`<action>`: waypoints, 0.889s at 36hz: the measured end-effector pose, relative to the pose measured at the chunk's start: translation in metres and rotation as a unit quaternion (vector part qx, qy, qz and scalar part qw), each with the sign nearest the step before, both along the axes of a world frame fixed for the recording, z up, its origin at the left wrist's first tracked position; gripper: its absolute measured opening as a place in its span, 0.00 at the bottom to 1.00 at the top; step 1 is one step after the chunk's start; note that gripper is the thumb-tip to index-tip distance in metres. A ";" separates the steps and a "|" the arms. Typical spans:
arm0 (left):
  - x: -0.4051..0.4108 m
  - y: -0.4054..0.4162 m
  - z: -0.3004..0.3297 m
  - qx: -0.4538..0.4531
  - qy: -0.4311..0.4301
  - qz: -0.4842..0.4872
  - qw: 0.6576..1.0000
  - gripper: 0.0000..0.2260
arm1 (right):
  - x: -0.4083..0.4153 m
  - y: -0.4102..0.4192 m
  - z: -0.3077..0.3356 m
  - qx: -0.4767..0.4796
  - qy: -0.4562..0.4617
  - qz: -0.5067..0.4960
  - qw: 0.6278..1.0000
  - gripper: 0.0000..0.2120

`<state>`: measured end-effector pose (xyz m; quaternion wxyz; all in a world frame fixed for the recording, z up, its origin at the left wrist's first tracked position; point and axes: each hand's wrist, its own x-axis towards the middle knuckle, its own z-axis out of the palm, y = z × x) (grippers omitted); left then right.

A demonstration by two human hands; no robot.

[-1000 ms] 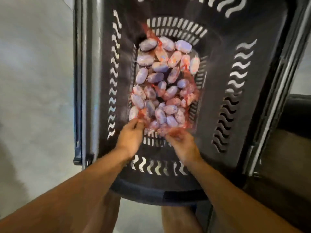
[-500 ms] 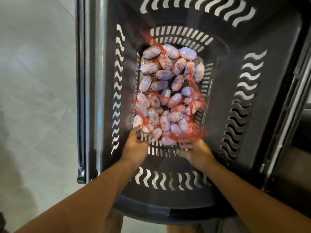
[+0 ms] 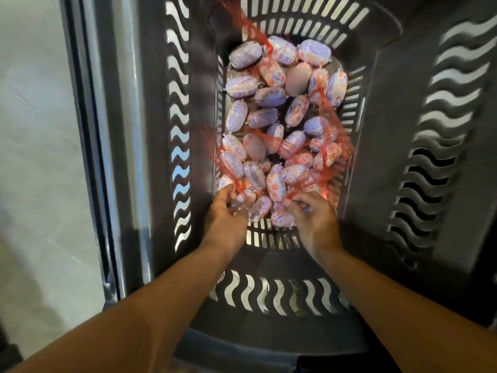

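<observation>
Right hand point(image 3: 316, 219) pinches red mesh net point(image 3: 304, 187); left hand point(image 3: 227, 214) curls round wrapped packets point(image 3: 246, 197) just ahead. Pull mesh slowly, avoid snagging basket point(image 3: 398, 135) slots.

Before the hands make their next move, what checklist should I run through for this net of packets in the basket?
1. The right hand pinches the red net: ok.
2. The left hand grips the net: cannot tell; its fingers lie among packets at a bunched corner.
3. All wrapped packets sit inside the black slotted basket: ok.
4. Every packet is enclosed by the net: cannot tell.
5. The net's far strand is free of the basket wall: cannot tell.
</observation>
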<state>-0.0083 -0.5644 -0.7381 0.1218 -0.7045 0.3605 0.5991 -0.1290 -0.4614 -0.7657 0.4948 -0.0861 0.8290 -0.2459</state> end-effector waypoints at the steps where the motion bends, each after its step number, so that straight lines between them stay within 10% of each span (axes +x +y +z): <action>1: -0.001 -0.001 -0.001 -0.014 -0.002 -0.006 1.000 0.24 | -0.003 0.002 0.001 -0.009 0.020 0.016 1.000 0.05; 20: -0.007 -0.004 -0.003 -0.285 0.025 -0.205 0.936 0.07 | -0.018 -0.002 0.021 0.031 -0.034 -0.130 0.990 0.11; 32: 0.002 0.002 0.076 -0.190 0.060 -0.180 0.963 0.11 | -0.021 0.017 0.094 0.064 0.009 -0.131 0.989 0.13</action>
